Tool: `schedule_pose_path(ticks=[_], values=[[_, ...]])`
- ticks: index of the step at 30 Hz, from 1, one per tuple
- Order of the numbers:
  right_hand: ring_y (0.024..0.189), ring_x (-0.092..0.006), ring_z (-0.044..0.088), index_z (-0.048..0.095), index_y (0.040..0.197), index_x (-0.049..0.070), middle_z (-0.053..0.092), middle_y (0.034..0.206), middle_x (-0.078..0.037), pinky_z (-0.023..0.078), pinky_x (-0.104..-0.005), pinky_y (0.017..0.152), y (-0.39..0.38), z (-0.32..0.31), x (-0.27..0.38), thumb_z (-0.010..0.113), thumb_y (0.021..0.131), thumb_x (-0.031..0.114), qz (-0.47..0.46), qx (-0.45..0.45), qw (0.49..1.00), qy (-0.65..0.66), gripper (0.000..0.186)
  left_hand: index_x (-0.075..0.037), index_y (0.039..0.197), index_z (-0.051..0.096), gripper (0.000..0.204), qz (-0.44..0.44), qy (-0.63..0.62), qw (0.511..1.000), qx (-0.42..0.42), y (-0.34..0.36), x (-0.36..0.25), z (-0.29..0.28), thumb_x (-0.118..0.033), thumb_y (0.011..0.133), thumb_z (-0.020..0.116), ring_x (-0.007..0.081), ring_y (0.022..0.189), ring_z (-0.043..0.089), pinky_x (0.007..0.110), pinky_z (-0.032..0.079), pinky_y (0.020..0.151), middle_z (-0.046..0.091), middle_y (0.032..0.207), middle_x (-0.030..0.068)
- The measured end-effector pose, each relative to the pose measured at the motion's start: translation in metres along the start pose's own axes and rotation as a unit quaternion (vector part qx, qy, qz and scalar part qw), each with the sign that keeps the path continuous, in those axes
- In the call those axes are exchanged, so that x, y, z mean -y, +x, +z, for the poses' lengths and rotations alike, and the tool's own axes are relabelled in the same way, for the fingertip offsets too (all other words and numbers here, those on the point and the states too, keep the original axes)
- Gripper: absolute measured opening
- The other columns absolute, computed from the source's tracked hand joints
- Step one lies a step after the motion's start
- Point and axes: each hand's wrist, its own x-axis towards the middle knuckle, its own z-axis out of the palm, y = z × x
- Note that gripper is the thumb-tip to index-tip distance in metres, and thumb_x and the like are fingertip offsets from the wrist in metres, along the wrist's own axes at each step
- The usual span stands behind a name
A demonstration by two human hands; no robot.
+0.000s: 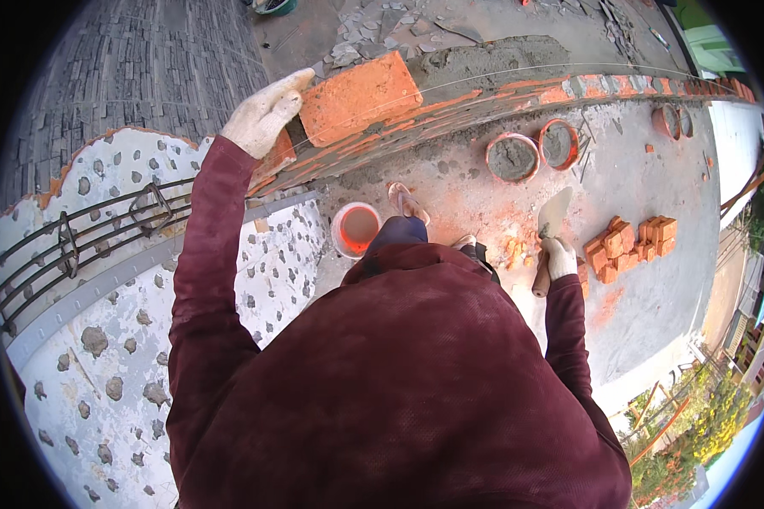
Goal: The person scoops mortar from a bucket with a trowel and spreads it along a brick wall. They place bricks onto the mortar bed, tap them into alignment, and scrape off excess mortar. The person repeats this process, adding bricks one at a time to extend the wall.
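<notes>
Gripping with my gloved left hand (266,110), I clasp an orange brick (361,95) on the far wall (501,93); my right hand (558,257) clutches a trowel (553,214). Mortar pans (511,158) and stacked bricks (628,243) lie right.

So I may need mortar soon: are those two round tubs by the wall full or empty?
Full: both tubs show grey mortar near their rims.

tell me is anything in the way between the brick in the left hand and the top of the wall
Nothing visible does. The gloved left hand holds the brick by its end, right at the top of the brick wall; fresh mortar lies just beside it. The right hand holds a trowel well clear.
</notes>
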Motion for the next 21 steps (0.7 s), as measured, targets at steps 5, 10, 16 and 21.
schedule_pose_path(ticks=[5, 10, 16, 21], values=[[0.082, -0.0417, 0.069, 0.062, 0.106, 0.007, 0.067, 0.083, -0.02, 0.054, -0.048, 0.074, -0.013, 0.032, -0.036, 0.075, 0.078, 0.028, -0.378, 0.094, 0.897, -0.208, 0.038, -0.006, 0.149, 0.054, 0.065, -0.069, 0.113, 0.99, 0.045, 0.02, -0.017, 0.041, -0.054, 0.109, 0.037, 0.0292, 0.142, 0.05, 0.036, 0.036, 0.118, 0.055, 0.151, 0.017], [0.089, -0.04, 0.071, 0.07, 0.106, 0.012, 0.073, 0.093, -0.018, 0.056, -0.05, 0.076, 0.021, 0.081, 0.017, 0.066, 0.089, 0.03, -0.433, 0.171, 0.775, -0.428, 0.026, -0.006, 0.144, 0.059, 0.062, -0.069, 0.15, 0.985, 0.041, 0.028, -0.012, 0.046, -0.052, 0.109, 0.038, 0.0296, 0.139, 0.052, 0.036, 0.037, 0.116, 0.057, 0.148, 0.0173], [0.101, -0.0348, 0.073, 0.068, 0.114, 0.008, 0.074, 0.105, -0.016, 0.059, -0.0464, 0.083, 0.059, 0.169, 0.084, 0.061, 0.091, 0.009, -0.491, 0.115, 0.731, -0.46, 0.024, -0.009, 0.142, 0.062, 0.055, -0.027, 0.241, 0.969, 0.055, 0.027, -0.011, 0.051, -0.047, 0.108, 0.042, 0.0359, 0.14, 0.048, 0.041, 0.035, 0.118, 0.053, 0.149, 0.0203], [0.098, -0.035, 0.073, 0.068, 0.115, 0.013, 0.073, 0.102, -0.014, 0.058, -0.0468, 0.079, 0.107, 0.176, 0.108, 0.067, 0.089, 0.013, -0.471, 0.041, 0.752, -0.46, 0.026, -0.007, 0.14, 0.064, 0.06, 0.002, 0.253, 0.967, 0.038, 0.015, -0.019, 0.054, -0.049, 0.105, 0.041, 0.0408, 0.137, 0.049, 0.044, 0.034, 0.118, 0.054, 0.147, 0.0233]])
